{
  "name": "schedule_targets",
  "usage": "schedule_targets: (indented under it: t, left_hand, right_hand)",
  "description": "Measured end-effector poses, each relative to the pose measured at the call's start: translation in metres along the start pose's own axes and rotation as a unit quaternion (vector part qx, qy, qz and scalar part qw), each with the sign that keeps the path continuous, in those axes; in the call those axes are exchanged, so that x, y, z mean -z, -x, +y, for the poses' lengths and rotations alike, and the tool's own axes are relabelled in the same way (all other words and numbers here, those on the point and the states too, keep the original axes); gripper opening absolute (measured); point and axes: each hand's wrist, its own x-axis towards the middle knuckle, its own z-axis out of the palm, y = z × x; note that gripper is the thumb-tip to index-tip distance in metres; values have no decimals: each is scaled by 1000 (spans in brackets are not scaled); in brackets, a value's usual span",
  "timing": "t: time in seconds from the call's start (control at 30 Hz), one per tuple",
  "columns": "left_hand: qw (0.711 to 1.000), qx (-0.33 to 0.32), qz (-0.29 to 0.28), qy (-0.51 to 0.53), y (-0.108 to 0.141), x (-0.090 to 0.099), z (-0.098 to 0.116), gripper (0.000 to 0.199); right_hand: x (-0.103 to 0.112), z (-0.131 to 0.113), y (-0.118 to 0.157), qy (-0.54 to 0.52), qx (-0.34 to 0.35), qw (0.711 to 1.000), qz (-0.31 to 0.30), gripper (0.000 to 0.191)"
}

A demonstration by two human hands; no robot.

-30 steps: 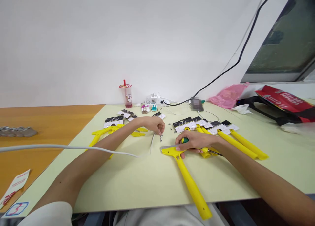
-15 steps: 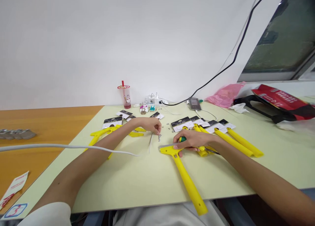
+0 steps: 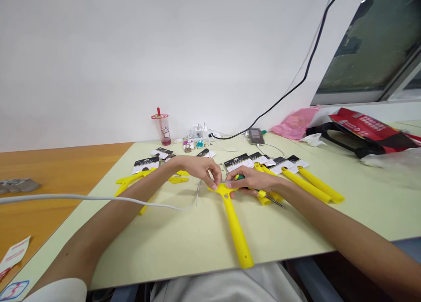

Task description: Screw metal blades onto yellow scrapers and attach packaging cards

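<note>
A yellow scraper (image 3: pixel 237 232) lies with its T-shaped head away from me and its handle toward the table's front edge. My right hand (image 3: pixel 246 179) grips the right end of that head and also holds a screwdriver (image 3: pixel 262 193) with a green and yellow handle, its shaft pointing down right. At the head's left end are the pinched fingertips of my left hand (image 3: pixel 207 170); anything between them is too small to make out. A thin metal blade lies along the head, partly covered by my fingers.
More yellow scraper handles (image 3: pixel 320 183) and black-and-white cards (image 3: pixel 237 161) lie at the right; other yellow parts (image 3: pixel 130 179) are left. Behind stand a cup (image 3: pixel 164 129) and chargers (image 3: pixel 188 145). A white cable (image 3: pixel 98 197) crosses above my left forearm. A red bag (image 3: pixel 371 129) sits far right.
My left hand has moved right, from the small metal pieces on the table to the scraper head. The scraper and my right hand have shifted slightly up and left in view.
</note>
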Motion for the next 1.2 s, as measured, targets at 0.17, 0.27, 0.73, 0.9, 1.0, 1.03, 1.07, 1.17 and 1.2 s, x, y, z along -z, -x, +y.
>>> schedule_targets:
  t: [0.17,0.27,0.73,0.9,1.0,1.03,1.07,1.17,1.2]
  left_hand:
    - [999,14,-27,21,-3,0,-9,23]
    - [999,3,-34,42,-4,-1,-11,27]
    - [985,23,-47,165,-11,-12,-8,48]
    - [981,52,-53,181,-11,-14,-8,54]
    - [978,66,-62,187,-10,-15,-5,51]
    - [978,69,-64,188,-10,-15,-4,50]
    - [977,71,-67,188,-9,-14,-3,49]
    - [977,68,-69,187,-8,-12,-3,47]
    - [978,66,-66,187,-6,-12,-4,47]
  right_hand:
    - [1,3,-1,5,1,1000,-9,42]
    - [2,4,-3,9,3,1000,-13,45]
    - [1,2,-3,37,19,999,-35,40]
    - [0,1,-3,40,14,998,-54,40]
    - [0,1,-3,26,15,998,-62,37]
    - [1,2,-2,15,15,998,-65,35]
    - [1,2,-2,6,14,998,-67,34]
    - [3,3,-2,-11,9,998,-67,36]
    - [3,4,-2,-14,7,998,-66,37]
